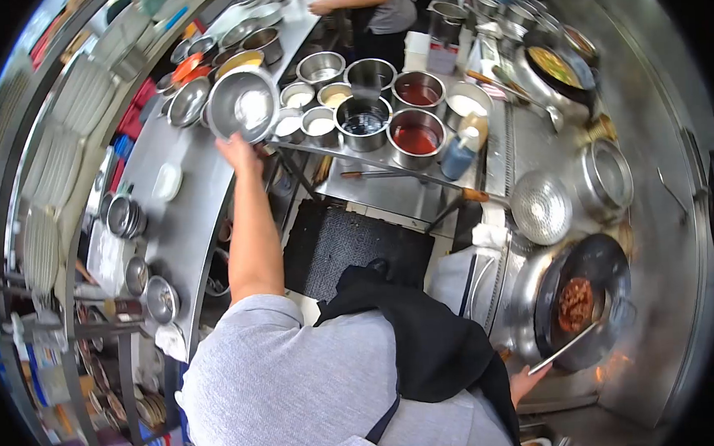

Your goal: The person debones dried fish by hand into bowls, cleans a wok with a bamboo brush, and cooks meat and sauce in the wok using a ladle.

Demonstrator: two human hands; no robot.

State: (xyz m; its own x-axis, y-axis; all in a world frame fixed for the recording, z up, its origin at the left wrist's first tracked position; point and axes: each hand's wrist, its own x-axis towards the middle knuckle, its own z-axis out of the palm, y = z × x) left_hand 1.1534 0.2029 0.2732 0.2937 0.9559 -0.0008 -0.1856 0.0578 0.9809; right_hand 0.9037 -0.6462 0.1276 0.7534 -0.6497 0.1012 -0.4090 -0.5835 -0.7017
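Observation:
At the counter on the left, my left hand [240, 155] grips the lower rim of a shiny metal bowl [242, 102], whose visible inside looks empty. Down at the right, my right hand [528, 382] is closed around the handle of a ladle [568, 347]. The ladle's head is by the right side of a black wok [556, 297]. Reddish-brown food [576, 303] lies in the wok, and orange flame shows below it.
Metal pots of sauces and powders crowd the middle table, with a blue bottle [457, 157] at its edge. A perforated strainer [541, 207] rests above the wok. Shelves of plates [84, 93] line the left. Another person [378, 12] stands at the far side.

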